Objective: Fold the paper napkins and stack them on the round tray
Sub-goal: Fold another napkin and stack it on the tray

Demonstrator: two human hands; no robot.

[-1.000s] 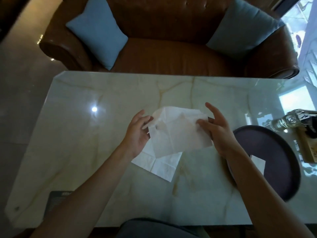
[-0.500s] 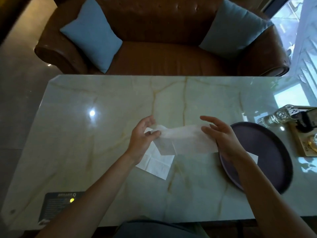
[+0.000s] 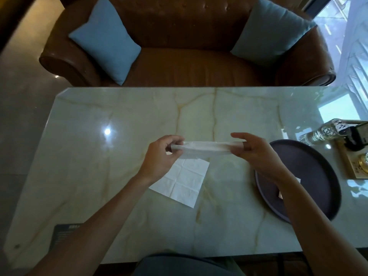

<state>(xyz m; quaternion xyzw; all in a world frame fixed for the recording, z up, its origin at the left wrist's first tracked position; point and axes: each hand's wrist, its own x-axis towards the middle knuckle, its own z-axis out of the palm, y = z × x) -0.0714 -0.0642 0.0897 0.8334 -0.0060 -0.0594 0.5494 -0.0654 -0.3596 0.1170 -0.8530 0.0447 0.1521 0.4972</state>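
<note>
I hold a white paper napkin (image 3: 207, 149) above the marble table (image 3: 99, 176), folded over into a narrow band. My left hand (image 3: 161, 158) pinches its left end and my right hand (image 3: 256, 154) pinches its right end. Below it a second white napkin (image 3: 183, 182) lies unfolded and flat on the table, its upper left corner under my left hand. The dark round tray (image 3: 318, 172) sits to the right. A folded napkin (image 3: 280, 194) lies on the tray, mostly hidden by my right forearm.
A glass bottle (image 3: 322, 132), a dark small object (image 3: 356, 136) and a gold-framed board (image 3: 356, 166) crowd the table's right edge beyond the tray. A black card (image 3: 63, 234) lies at the near left. A brown leather sofa (image 3: 189, 62) with two blue cushions stands behind the table.
The held napkin has been folded over from an open sheet into a narrow band, and both hands have spread apart to its ends.
</note>
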